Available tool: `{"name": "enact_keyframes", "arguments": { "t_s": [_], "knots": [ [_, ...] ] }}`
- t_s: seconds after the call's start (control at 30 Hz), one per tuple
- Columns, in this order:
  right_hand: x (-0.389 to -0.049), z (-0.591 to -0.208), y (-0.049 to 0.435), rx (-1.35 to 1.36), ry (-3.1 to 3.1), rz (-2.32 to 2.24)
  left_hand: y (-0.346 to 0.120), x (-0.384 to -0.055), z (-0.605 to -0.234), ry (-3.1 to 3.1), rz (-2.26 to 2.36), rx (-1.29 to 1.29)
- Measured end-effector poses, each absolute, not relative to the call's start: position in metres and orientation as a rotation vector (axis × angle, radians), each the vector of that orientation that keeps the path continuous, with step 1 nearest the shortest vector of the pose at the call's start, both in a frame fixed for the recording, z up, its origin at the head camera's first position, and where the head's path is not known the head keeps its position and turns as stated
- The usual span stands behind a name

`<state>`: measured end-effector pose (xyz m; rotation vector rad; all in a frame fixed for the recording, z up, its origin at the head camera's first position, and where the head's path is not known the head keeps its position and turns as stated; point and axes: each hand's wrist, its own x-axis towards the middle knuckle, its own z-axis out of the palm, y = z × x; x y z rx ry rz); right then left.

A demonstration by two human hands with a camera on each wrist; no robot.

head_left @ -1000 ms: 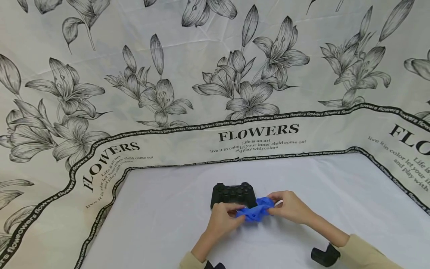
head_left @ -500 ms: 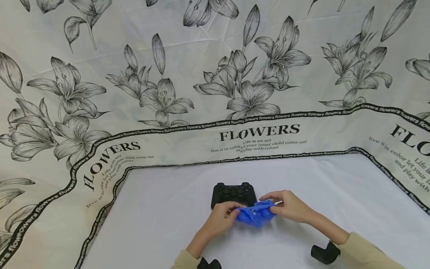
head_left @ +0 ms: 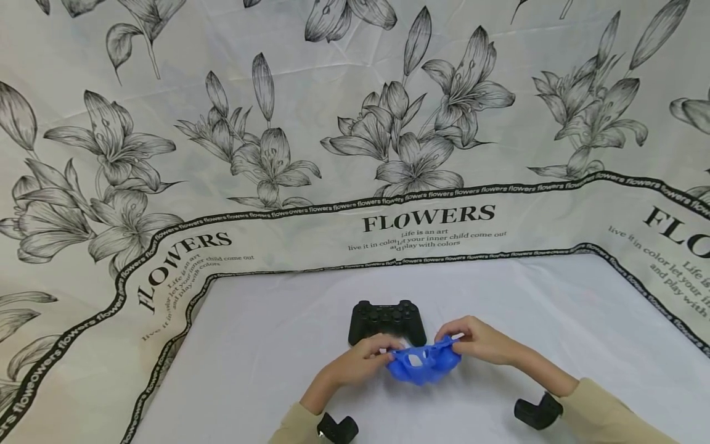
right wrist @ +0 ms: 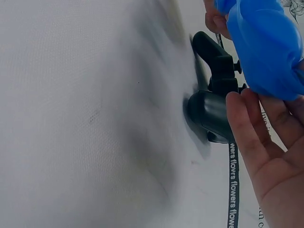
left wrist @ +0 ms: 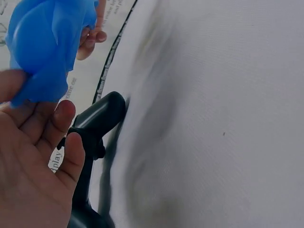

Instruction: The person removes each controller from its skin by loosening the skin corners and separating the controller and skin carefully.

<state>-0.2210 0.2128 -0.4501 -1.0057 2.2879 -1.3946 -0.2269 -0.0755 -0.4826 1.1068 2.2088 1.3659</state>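
Observation:
A soft blue silicone controller cover (head_left: 424, 368) with cut-out holes is held above the table. My left hand (head_left: 354, 364) pinches its left end between thumb and fingers. At the opposite end, the thumb and fingers of my right hand (head_left: 484, 341) grip its edge. Just behind the cover, a black game controller (head_left: 383, 319) lies on the white surface, its lower left part hidden by my left hand. The left wrist view shows the cover (left wrist: 40, 45) folded and bulging over the fingers. In the right wrist view, a controller grip (right wrist: 211, 111) shows below the cover.
White cloth (head_left: 249, 351) covers the table. Behind it rises a pale fabric backdrop (head_left: 310, 246) printed with flowers and lettering. Black devices sit at my left wrist (head_left: 338, 428) and right wrist (head_left: 538, 412).
The blue cover has gone from crumpled to spread, with its holes showing, and sits slightly lower. My left hand has shifted a little left and down; the controller stays put.

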Motion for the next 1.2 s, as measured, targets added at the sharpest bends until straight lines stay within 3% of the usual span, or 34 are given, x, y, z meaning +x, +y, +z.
{"name": "enact_keyframes", "arguments": {
  "t_s": [0.3, 0.57, 1.2],
  "knots": [
    [-0.228, -0.456, 0.216, -1.190, 2.146, -1.318, -0.081, -0.232, -0.486, 1.926, 1.459, 1.227],
    [-0.227, -0.456, 0.217, -1.317, 2.141, -1.233, -0.086, -0.236, -0.486, 1.818, 1.465, 1.165],
    [-0.235, -0.457, 0.220, -1.338, 2.046, -1.196, -0.075, -0.242, -0.491, 1.854, 1.402, 1.264]
  ]
}}
